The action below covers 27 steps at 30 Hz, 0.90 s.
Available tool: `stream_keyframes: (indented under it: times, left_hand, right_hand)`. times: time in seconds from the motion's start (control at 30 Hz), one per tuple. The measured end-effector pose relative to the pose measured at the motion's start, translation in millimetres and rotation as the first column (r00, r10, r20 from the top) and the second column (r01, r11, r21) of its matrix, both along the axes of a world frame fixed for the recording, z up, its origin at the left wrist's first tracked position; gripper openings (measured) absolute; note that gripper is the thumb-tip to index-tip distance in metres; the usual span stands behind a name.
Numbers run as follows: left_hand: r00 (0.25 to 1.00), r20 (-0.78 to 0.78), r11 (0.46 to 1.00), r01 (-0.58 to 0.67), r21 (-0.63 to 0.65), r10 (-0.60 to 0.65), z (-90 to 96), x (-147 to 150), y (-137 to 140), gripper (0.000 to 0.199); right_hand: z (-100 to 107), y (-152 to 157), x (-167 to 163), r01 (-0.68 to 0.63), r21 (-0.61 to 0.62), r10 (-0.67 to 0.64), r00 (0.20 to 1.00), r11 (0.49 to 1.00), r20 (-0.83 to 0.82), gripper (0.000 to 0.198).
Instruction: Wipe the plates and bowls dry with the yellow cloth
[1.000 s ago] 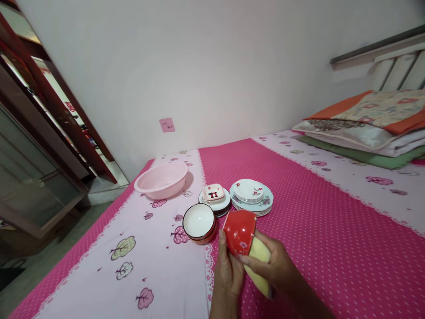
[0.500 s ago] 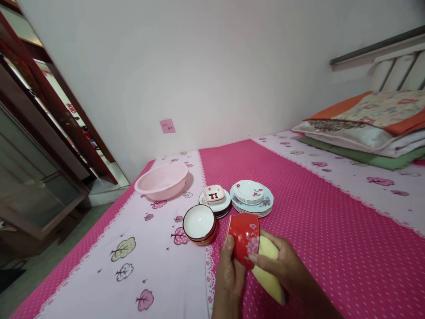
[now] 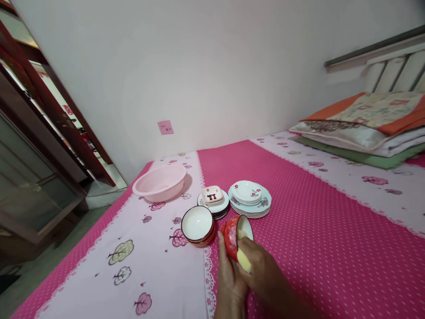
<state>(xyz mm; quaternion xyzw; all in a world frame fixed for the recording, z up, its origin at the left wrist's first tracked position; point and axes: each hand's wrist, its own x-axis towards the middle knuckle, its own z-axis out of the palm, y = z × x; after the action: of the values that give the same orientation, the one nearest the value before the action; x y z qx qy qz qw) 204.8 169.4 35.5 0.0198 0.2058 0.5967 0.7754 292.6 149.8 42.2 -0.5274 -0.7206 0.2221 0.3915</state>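
Note:
A red flowered bowl (image 3: 230,235) with a white inside is tipped on its side, its mouth facing right. My left hand (image 3: 229,274) cups it from below and from the left. In my right hand (image 3: 260,266) is a yellow cloth (image 3: 244,261), pressed over the rim and into the bowl; part of the cloth is hidden by the fingers. Just left of the hands stand stacked bowls (image 3: 198,223), white inside with dark rims. Behind them a small patterned square dish (image 3: 212,194) rests on stacked plates (image 3: 225,208). To their right is another stack of flowered plates (image 3: 266,204).
A pink basin (image 3: 159,184) sits at the far left near the wall (image 3: 206,75). Folded bedding and cushions (image 3: 361,124) are piled at the back right. Under everything lies a pink and white patterned bedspread (image 3: 315,217), its left edge dropping towards the floor.
The bowl has turned so its mouth faces right, showing the white inside. My right hand with the cloth has shifted from the outer surface to the rim and inside.

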Motion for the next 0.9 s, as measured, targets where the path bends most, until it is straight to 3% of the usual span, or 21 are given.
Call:
stream_keyframes:
  times: [0.07,0.13,0.23,0.3,0.37,0.43,0.5,0.6,0.7,0.8,0.9]
  left_hand:
    - [0.999,0.022,1.0,0.023,0.018,-0.023,1.7,2,-1,0.044]
    - [0.999,-0.003,0.998,0.048,0.031,-0.048,4.4,3,-2,0.041]
    - [0.992,-0.114,0.997,0.052,0.052,-0.046,8.1,3,-5,0.038]
    - [0.985,-0.173,0.992,0.041,0.121,-0.019,9.2,3,-7,0.038]
    - [0.98,-0.197,0.982,0.019,0.189,0.018,9.1,2,-8,0.039]
    - [0.982,-0.183,0.98,0.0,0.197,0.037,8.4,2,-7,0.041]
    - [0.99,-0.139,0.989,-0.018,0.149,0.039,8.0,1,-6,0.042]
    - [0.999,-0.034,0.998,-0.014,0.057,0.016,7.7,0,-3,0.043]
    - [0.999,0.045,0.999,0.028,-0.018,-0.028,6.7,-2,-2,0.042]
    - [0.998,0.049,0.998,0.04,-0.054,-0.037,5.7,-1,-1,0.044]
    - [0.998,0.049,0.999,0.042,-0.016,-0.041,5.8,2,-1,0.042]
  right_hand:
    - [5,1,7,-0.005,-0.039,0.003,0.998,0.999,-0.064,0.025]
    - [14,0,18,-0.076,-0.143,0.035,0.962,0.987,-0.272,0.032]
    - [24,-4,37,-0.257,-0.3,-0.011,0.743,0.919,-0.67,0.051]
    - [26,-5,45,-0.32,-0.332,-0.068,0.622,0.887,-0.78,0.061]
    - [26,-6,48,-0.337,-0.341,-0.083,0.593,0.878,-0.801,0.066]
    - [28,-6,46,-0.324,-0.336,-0.05,0.65,0.884,-0.758,0.067]
    - [30,-5,39,-0.295,-0.299,0.031,0.757,0.907,-0.653,0.06]
    - [30,-4,26,-0.217,-0.152,0.156,0.928,0.964,-0.337,0.05]
    - [20,-2,15,-0.143,-0.013,0.142,0.989,0.99,-0.028,0.036]
    - [11,2,13,-0.133,-0.019,0.132,0.991,0.991,-0.011,0.026]
    - [11,4,20,-0.142,-0.065,0.125,0.967,0.988,-0.222,0.042]
